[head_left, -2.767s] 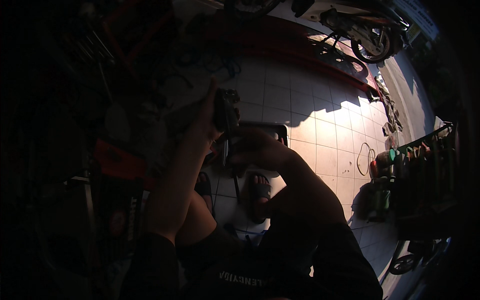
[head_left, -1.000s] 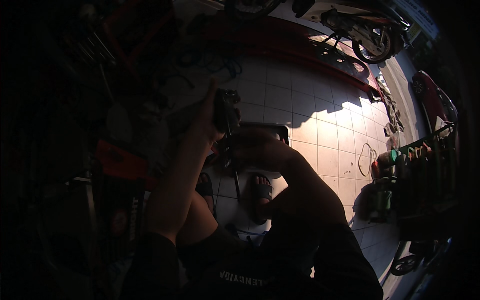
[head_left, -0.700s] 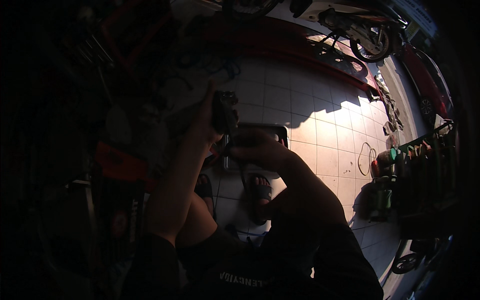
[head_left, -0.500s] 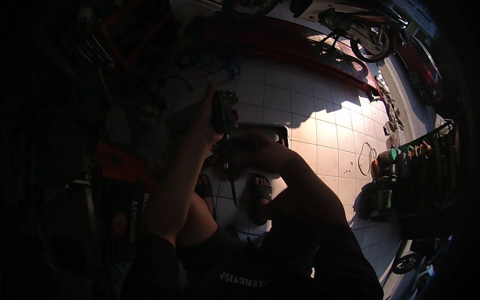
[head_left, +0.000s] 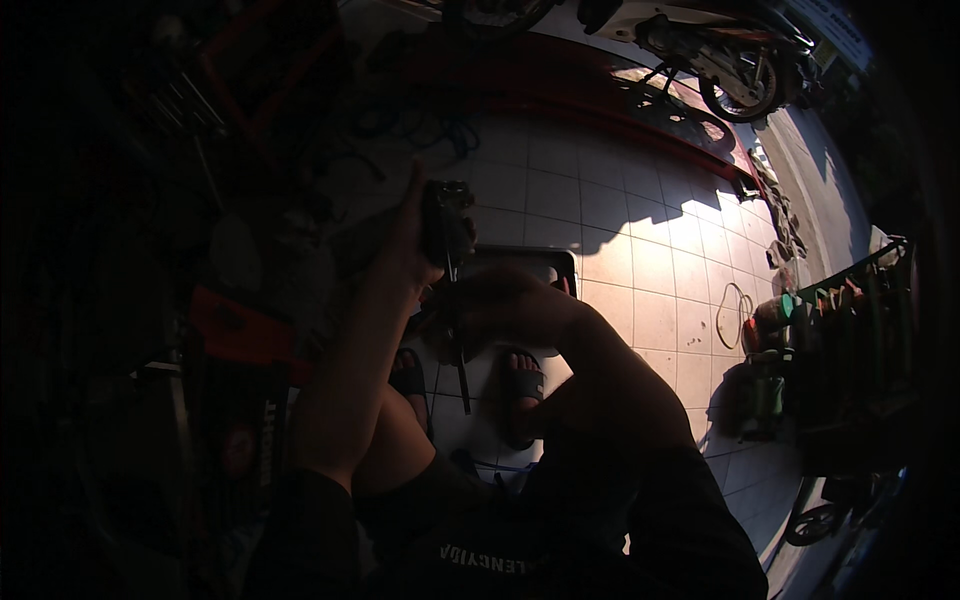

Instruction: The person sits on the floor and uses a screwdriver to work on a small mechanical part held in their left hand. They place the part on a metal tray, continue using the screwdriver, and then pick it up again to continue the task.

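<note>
My left hand (head_left: 412,245) is wrapped round a dark, blocky mechanical part (head_left: 446,222), lifted above the floor in front of me. Deep shade hides the part's exact kind. Just below it, my right hand (head_left: 505,305) has its fingers closed on a thin dark rod-like tool (head_left: 463,385). One end of the rod points up at the underside of the part; the other sticks out toward my feet. Shadow keeps me from telling whether the upper end touches the part. Beneath my right hand lies a shallow tray (head_left: 572,270) with a pale rim.
Tiled floor (head_left: 650,265) spreads ahead, partly sunlit. A red lift platform (head_left: 600,115) crosses the far side, with a motorbike (head_left: 720,60) beyond it. Bottles and cans (head_left: 775,335) stand on the right, near a thin loop (head_left: 737,310). An orange-red box (head_left: 235,325) sits at left.
The rod's lower end has shifted slightly to the left. The right hand moved a little, with some blur; the left hand and the part stayed nearly in place.
</note>
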Demonstrator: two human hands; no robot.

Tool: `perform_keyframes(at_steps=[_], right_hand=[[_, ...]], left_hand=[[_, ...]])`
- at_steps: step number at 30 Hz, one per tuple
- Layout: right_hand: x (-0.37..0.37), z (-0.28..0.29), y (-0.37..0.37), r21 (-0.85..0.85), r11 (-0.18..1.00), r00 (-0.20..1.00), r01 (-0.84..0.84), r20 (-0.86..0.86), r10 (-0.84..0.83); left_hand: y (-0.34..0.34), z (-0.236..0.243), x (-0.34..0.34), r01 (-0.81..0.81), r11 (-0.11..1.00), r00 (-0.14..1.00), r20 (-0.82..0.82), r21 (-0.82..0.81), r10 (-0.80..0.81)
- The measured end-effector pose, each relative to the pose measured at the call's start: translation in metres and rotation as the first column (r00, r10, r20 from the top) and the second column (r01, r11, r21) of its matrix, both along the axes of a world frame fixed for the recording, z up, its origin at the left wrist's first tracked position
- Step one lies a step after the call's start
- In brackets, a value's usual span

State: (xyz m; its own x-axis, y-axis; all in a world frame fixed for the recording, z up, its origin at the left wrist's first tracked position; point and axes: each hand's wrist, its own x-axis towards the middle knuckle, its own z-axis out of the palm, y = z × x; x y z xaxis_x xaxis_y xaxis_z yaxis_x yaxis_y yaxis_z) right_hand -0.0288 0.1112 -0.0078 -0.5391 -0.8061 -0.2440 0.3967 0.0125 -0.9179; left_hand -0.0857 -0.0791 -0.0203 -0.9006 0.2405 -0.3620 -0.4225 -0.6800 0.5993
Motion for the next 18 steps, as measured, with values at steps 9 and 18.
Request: perform_keyframes(at_steps=[9, 18], right_hand=[[-0.002, 0.013, 0.0, 0.119, 0.993, 0.998, 0.024, -0.059, -0.017], [0.004, 0.032, -0.002, 0.206, 0.978, 0.988, 0.008, -0.155, 0.024]], left_hand=[[0.0, -0.001, -0.001, -0.039, 0.999, 0.999, 0.009, -0.002, 0.039], [-0.017, -0.009, -0.004, 0.028, 0.984, 0.997, -0.075, 0.177, -0.015]])
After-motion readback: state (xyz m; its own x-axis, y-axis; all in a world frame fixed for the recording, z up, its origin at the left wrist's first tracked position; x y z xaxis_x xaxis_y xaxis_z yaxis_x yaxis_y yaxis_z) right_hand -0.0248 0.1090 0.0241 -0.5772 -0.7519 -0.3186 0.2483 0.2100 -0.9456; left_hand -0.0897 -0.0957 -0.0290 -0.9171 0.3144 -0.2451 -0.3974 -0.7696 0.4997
